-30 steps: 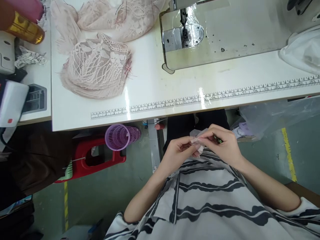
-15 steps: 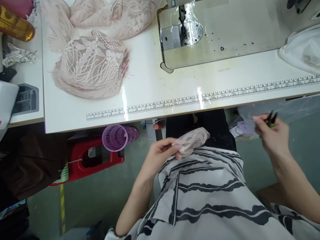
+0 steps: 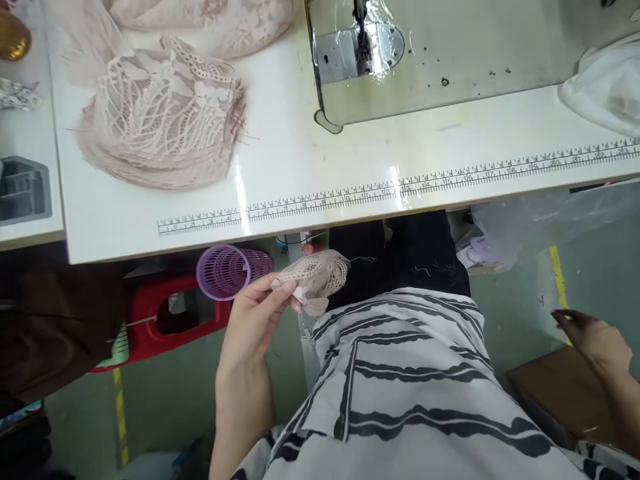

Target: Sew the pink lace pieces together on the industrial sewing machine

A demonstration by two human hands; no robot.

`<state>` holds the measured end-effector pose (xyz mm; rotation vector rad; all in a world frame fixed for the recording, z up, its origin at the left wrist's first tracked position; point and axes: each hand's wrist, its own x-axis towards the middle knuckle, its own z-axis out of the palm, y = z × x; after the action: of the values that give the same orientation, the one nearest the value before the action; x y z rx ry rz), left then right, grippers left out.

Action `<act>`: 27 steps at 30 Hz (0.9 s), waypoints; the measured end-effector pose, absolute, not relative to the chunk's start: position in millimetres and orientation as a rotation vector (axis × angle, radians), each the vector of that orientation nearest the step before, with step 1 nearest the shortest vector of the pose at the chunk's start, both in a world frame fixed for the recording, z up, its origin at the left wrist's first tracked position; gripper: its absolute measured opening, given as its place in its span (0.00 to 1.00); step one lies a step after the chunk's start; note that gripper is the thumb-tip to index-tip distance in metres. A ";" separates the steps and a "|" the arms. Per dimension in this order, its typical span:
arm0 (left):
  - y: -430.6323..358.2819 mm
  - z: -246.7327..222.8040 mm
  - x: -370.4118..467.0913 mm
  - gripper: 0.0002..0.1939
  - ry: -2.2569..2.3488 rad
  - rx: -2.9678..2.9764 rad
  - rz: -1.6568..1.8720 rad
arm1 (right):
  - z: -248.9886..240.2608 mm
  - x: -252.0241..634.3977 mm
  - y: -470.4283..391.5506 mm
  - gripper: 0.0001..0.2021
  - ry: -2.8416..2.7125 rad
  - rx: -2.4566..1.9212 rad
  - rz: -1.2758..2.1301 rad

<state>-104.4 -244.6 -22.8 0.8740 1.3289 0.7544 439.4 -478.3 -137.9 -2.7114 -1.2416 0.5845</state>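
My left hand (image 3: 263, 310) pinches a small piece of pale pink lace (image 3: 323, 273) between thumb and fingers, below the table edge and in front of my lap. A loose thread trails from the lace to the right. My right hand (image 3: 600, 343) is far out to the right, above a brown cardboard box (image 3: 565, 387). Its fingers are closed together and dark at the tips; what they hold, if anything, does not show. On the table at the left lies a stack of similar lace pieces (image 3: 165, 127) with reddish thread ends at its right side.
A sewing machine (image 3: 360, 50) stands at the back of the white table (image 3: 280, 160), with a printed ruler (image 3: 370, 193) along the front edge. White fabric (image 3: 605, 87) lies at the right. Below are a purple basket (image 3: 223, 273) and a red plastic stool (image 3: 145, 330).
My left hand has moved left with the lace. My right hand has swung right and down toward the box; the black-and-green thread snips seen in it before no longer show. The view has shifted slightly.
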 end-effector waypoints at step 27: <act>-243.8 -27.2 -110.6 0.09 1.348 0.830 0.742 | -103.8 247.7 -308.0 0.08 -1.961 -2.062 1.062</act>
<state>-110.6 -243.8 -27.2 0.8299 1.3482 0.7421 247.7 -308.0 -103.8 -2.0616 -1.9608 1.0620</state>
